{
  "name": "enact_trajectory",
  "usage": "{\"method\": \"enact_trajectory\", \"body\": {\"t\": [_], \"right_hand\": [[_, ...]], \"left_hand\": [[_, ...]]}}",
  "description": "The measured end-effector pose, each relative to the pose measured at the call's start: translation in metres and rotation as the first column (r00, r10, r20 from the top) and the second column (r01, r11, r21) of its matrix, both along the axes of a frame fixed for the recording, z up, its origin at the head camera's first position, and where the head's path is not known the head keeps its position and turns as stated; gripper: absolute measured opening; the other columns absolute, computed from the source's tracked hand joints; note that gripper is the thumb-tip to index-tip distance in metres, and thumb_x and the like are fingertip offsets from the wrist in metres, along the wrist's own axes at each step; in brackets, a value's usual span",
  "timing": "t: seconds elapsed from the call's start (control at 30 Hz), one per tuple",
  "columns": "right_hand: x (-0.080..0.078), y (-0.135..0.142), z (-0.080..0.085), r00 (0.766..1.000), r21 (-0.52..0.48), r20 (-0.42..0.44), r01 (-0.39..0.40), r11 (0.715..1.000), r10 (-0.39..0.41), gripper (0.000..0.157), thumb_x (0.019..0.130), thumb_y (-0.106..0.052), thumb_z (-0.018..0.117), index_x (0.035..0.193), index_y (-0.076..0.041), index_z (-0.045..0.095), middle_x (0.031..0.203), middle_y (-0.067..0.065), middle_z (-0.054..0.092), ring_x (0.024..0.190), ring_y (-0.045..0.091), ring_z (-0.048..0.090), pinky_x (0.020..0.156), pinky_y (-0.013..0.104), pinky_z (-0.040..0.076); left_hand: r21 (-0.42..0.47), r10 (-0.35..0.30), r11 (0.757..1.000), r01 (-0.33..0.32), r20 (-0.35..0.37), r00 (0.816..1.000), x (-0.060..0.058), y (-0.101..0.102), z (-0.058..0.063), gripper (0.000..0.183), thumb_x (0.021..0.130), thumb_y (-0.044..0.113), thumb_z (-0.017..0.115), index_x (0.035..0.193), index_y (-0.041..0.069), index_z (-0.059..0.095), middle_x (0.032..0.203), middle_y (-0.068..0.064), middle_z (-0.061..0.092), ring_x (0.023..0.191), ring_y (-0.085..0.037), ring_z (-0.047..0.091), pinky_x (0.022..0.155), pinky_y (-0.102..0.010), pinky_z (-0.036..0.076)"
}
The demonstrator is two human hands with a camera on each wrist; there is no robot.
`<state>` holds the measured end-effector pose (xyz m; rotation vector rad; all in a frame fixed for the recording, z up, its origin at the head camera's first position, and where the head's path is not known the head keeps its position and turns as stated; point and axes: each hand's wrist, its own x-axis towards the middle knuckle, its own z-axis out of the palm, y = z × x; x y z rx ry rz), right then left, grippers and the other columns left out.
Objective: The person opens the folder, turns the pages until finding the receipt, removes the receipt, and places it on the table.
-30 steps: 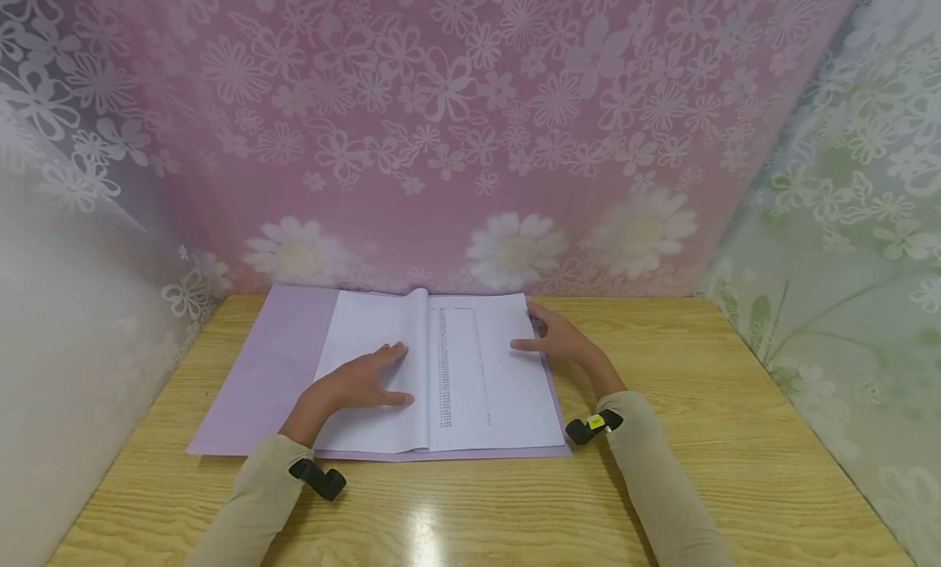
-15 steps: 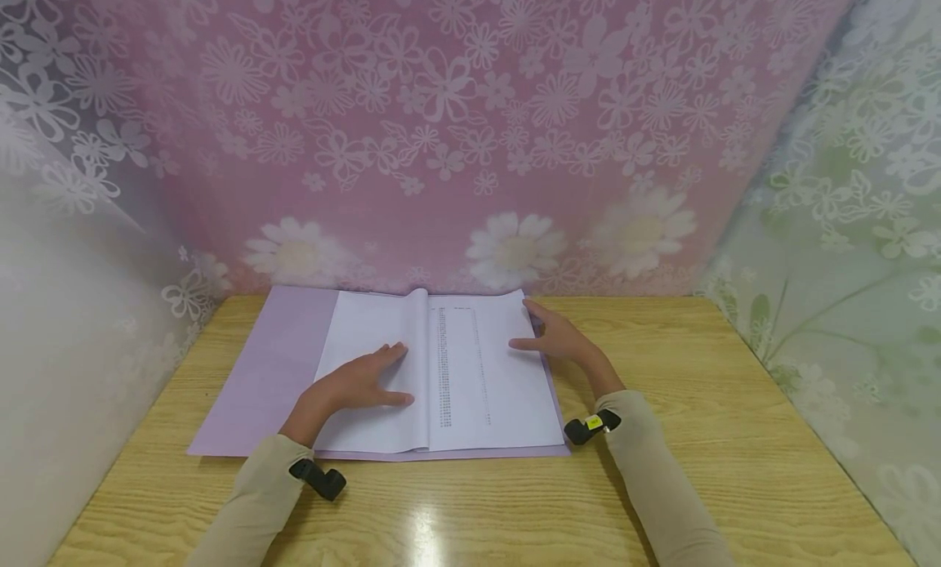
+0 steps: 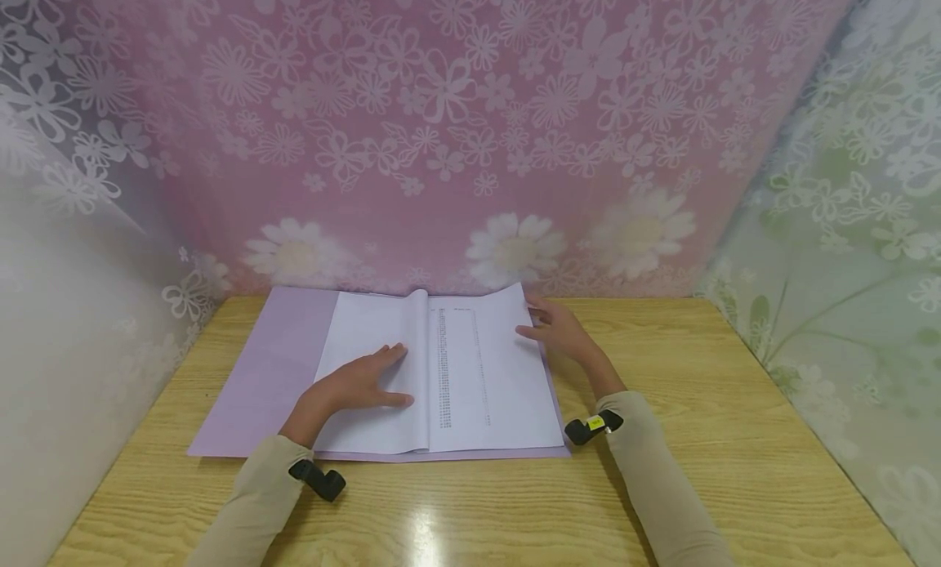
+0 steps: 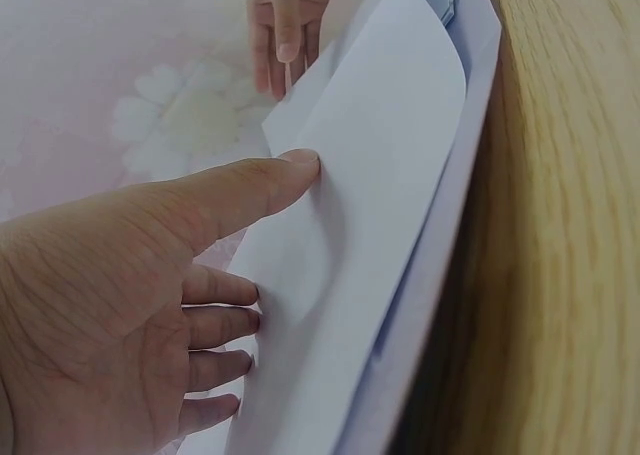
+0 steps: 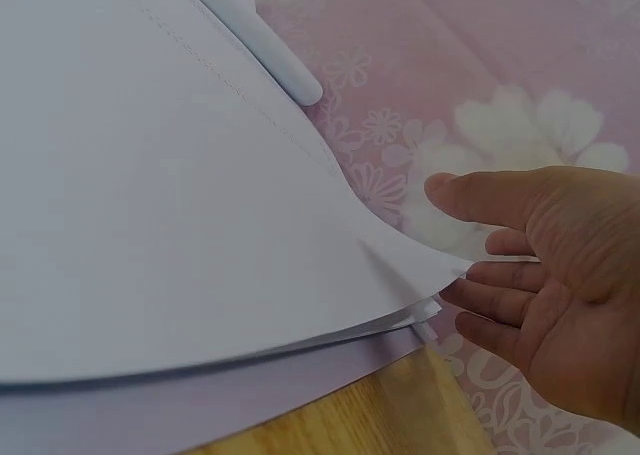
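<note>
We're touching the folder's (image 3: 272,371) pages (image 3: 510,371), left hand (image 3: 360,383) spread, right hand (image 3: 562,335) unclosed; they're probably handling light, floppy, best pinched at its far-right corner.

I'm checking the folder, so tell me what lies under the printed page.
Below the printed page, edges of more white paper show at its raised corner, then the purple cover. The paper's faces and the sheet count are hidden.
</note>
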<state>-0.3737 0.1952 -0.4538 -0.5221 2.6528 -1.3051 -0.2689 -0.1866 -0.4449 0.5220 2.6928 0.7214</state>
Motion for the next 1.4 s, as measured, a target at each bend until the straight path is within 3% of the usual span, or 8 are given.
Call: {"method": "enact_trajectory", "body": {"t": [0.33, 0.6, 1.03, 1.4], "right_hand": [[-0.0014, 0.0002, -0.0008, 1.000, -0.080, 0.022, -0.018, 0.997, 0.019, 0.084, 0.095, -0.024, 0.075, 0.161, -0.003, 0.027, 0.166, 0.021, 0.029, 0.146, 0.045, 0.041, 0.117, 0.053, 0.039], [-0.0007, 0.0005, -0.0018, 0.999, -0.036, -0.008, -0.040, 0.999, 0.040, 0.080, 0.095, -0.024, 0.075, 0.159, -0.003, 0.032, 0.165, 0.020, 0.032, 0.147, 0.044, 0.040, 0.120, 0.054, 0.035], [0.0011, -0.0005, -0.0010, 0.998, -0.107, -0.004, -0.059, 0.993, 0.059, 0.082, 0.095, -0.019, 0.074, 0.160, -0.002, 0.028, 0.166, 0.022, 0.028, 0.147, 0.047, 0.038, 0.122, 0.055, 0.032], [0.0027, -0.0013, 0.0008, 0.998, -0.056, -0.015, -0.059, 0.997, 0.058, 0.078, 0.096, -0.019, 0.073, 0.159, -0.001, 0.030, 0.166, 0.021, 0.028, 0.146, 0.049, 0.038, 0.121, 0.056, 0.033]], "left_hand": [[-0.008, 0.000, 1.000, 0.000, 0.005, 1.000, 0.0007, 0.0015, 0.0017, 0.100, 0.088, 0.057, 0.074, 0.162, 0.008, 0.027, 0.168, -0.019, 0.023, 0.157, -0.039, 0.020, 0.125, -0.057, 0.025], [-0.011, 0.010, 1.000, -0.009, 0.008, 1.000, 0.0022, 0.0022, 0.0022, 0.100, 0.088, 0.057, 0.074, 0.162, 0.009, 0.027, 0.168, -0.019, 0.023, 0.156, -0.039, 0.021, 0.124, -0.057, 0.026], [-0.007, 0.015, 1.000, -0.015, 0.009, 1.000, 0.0027, 0.0028, 0.0035, 0.099, 0.088, 0.055, 0.075, 0.162, 0.008, 0.028, 0.168, -0.020, 0.023, 0.156, -0.039, 0.022, 0.124, -0.057, 0.026], [0.000, 0.022, 1.000, -0.022, 0.023, 1.000, 0.0020, 0.0024, 0.0020, 0.101, 0.087, 0.057, 0.075, 0.162, 0.010, 0.027, 0.169, -0.018, 0.021, 0.157, -0.037, 0.020, 0.125, -0.056, 0.025]]}}
